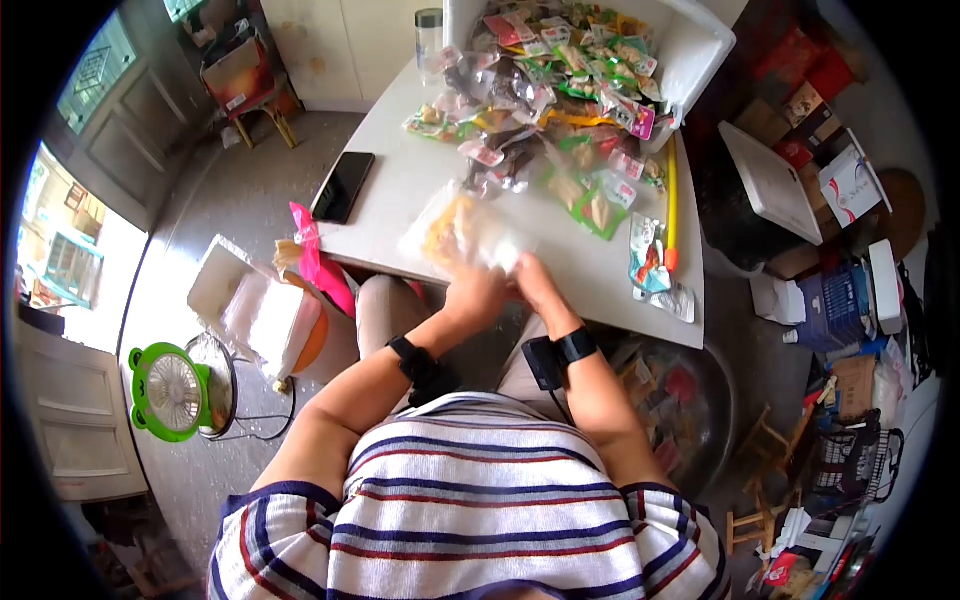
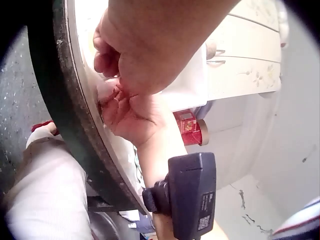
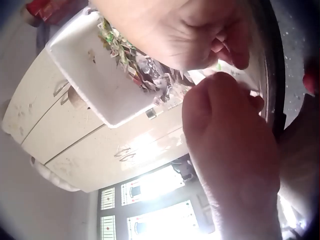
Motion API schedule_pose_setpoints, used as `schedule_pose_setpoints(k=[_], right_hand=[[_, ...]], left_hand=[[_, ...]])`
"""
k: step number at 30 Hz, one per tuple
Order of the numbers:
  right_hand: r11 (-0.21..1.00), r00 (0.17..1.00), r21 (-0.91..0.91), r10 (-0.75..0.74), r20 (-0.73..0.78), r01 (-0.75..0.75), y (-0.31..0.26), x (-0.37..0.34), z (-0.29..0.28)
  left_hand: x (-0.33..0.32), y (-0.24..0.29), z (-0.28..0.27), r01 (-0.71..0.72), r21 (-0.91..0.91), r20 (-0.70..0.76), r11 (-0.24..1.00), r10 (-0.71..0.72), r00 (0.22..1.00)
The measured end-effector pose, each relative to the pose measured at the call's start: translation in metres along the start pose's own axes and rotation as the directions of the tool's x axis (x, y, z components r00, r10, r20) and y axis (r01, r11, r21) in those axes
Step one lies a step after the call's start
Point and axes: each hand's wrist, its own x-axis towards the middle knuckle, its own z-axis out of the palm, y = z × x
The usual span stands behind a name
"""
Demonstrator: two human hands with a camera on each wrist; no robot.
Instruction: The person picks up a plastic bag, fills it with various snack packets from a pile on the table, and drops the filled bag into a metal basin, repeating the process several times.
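A clear plastic bag (image 1: 455, 232) with yellowish pieces inside lies at the table's near edge, blurred by motion. My left hand (image 1: 478, 296) pinches the bag's near edge with curled fingers. Close beside it, my right hand (image 1: 537, 284) grips the same edge, thumb and fingers together. In the left wrist view, my left hand (image 2: 137, 62) overlaps the right hand (image 2: 134, 117), and a bit of whitish plastic shows between them. The right wrist view has both sets of fingers bent near each other, hiding most of the bag.
Several small snack packets (image 1: 590, 60) spill from a white foam box (image 1: 700, 75) across the white table (image 1: 390, 130). A phone (image 1: 343, 187) lies left, a yellow stick (image 1: 672, 200) right. A metal basin (image 1: 715, 410) stands below, a green fan (image 1: 168, 392) on the floor.
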Motion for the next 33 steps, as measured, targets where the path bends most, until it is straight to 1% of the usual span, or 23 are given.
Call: schedule_pose_setpoints(k=[2,3,6,7,9,10,11,12,13,14,15,16,17,18,19,20,22,25,28,31,32,33], right_hand=[[0.999,0.995,-0.046,0.022,-0.095,-0.027,-0.011,-0.014,0.001],[1.000,0.986,-0.009,0.013,-0.165,-0.014,-0.010,-0.016,0.003],[0.993,0.996,0.111,-0.033,0.077,0.024,0.001,-0.014,0.000],[0.992,0.998,-0.129,0.018,0.065,-0.010,0.003,-0.013,0.000],[0.955,0.990,-0.283,-0.117,-0.079,0.091,-0.006,-0.019,-0.002],[0.923,0.970,-0.362,-0.194,-0.144,0.131,-0.008,-0.021,-0.005],[0.903,0.950,-0.404,-0.243,-0.196,0.148,0.003,-0.013,-0.014],[0.807,0.888,-0.543,-0.405,-0.219,0.234,0.005,-0.013,-0.021],[0.681,0.804,-0.671,-0.555,-0.213,0.293,0.007,-0.013,-0.028],[0.533,0.702,-0.782,-0.689,-0.181,0.322,0.009,-0.014,-0.033],[0.575,0.705,-0.753,-0.675,-0.217,0.319,0.004,-0.020,-0.034],[0.532,0.662,-0.772,-0.722,-0.199,0.348,0.007,-0.021,-0.036],[0.486,0.617,-0.790,-0.766,-0.180,0.374,0.013,-0.020,-0.038],[0.438,0.569,-0.806,-0.807,-0.159,0.397,0.019,-0.018,-0.040],[0.302,0.463,-0.858,-0.882,-0.086,0.415,0.030,-0.012,-0.042],[0.288,0.473,-0.866,-0.878,-0.069,0.408,0.029,-0.014,-0.039],[0.263,0.495,-0.881,-0.868,-0.037,0.394,0.020,-0.019,-0.034],[0.306,0.517,-0.857,-0.854,-0.055,0.414,0.017,-0.020,-0.035],[0.351,0.544,-0.839,-0.835,-0.080,0.415,0.012,-0.022,-0.034],[0.364,0.559,-0.829,-0.826,-0.076,0.425,0.013,-0.020,-0.038],[0.364,0.559,-0.825,-0.826,-0.072,0.432,0.013,-0.020,-0.038],[0.378,0.577,-0.823,-0.813,-0.076,0.425,0.011,-0.021,-0.037]], left_hand=[[0.002,-0.004,0.001,0.029,-0.013,0.029,0.999,-0.029,0.999],[0.002,-0.003,-0.004,0.057,-0.019,0.108,0.998,-0.055,0.993],[0.007,-0.004,-0.015,-0.055,0.056,-0.004,0.997,0.055,0.998],[0.010,-0.009,-0.015,-0.093,0.054,-0.037,0.994,0.095,0.995],[0.023,-0.021,-0.011,-0.167,0.054,-0.105,0.984,0.172,0.979],[0.029,-0.027,-0.011,-0.181,0.028,-0.149,0.983,0.183,0.972],[0.036,-0.032,-0.012,-0.196,0.003,-0.192,0.981,0.193,0.962],[0.043,-0.034,-0.019,-0.211,-0.021,-0.235,0.977,0.201,0.951],[0.051,-0.036,-0.028,-0.241,-0.024,-0.268,0.970,0.226,0.936],[0.059,-0.033,-0.043,-0.228,0.071,-0.221,0.971,0.238,0.946],[0.076,-0.048,-0.040,-0.200,0.032,-0.270,0.979,0.201,0.942],[0.093,-0.063,-0.037,-0.173,-0.009,-0.318,0.985,0.162,0.934],[0.104,-0.061,-0.050,-0.160,-0.045,-0.344,0.986,0.135,0.929],[0.115,-0.060,-0.064,-0.148,-0.082,-0.369,0.986,0.108,0.923],[0.135,-0.078,-0.063,-0.081,-0.107,-0.300,0.991,0.046,0.953],[0.151,-0.092,-0.059,-0.075,-0.078,-0.370,0.994,0.041,0.928],[0.178,-0.107,-0.062,-0.026,-0.020,-0.297,0.999,0.019,0.955],[0.218,-0.127,-0.056,0.058,0.067,-0.179,0.996,-0.045,0.983],[0.240,-0.123,-0.056,0.156,0.171,-0.116,0.973,-0.137,0.984],[0.259,-0.128,-0.047,0.124,0.237,-0.085,0.964,-0.107,0.991],[0.265,-0.132,-0.043,0.030,0.341,-0.076,0.940,-0.004,0.997],[0.270,-0.137,-0.038,-0.061,0.440,-0.058,0.896,0.097,0.994]])
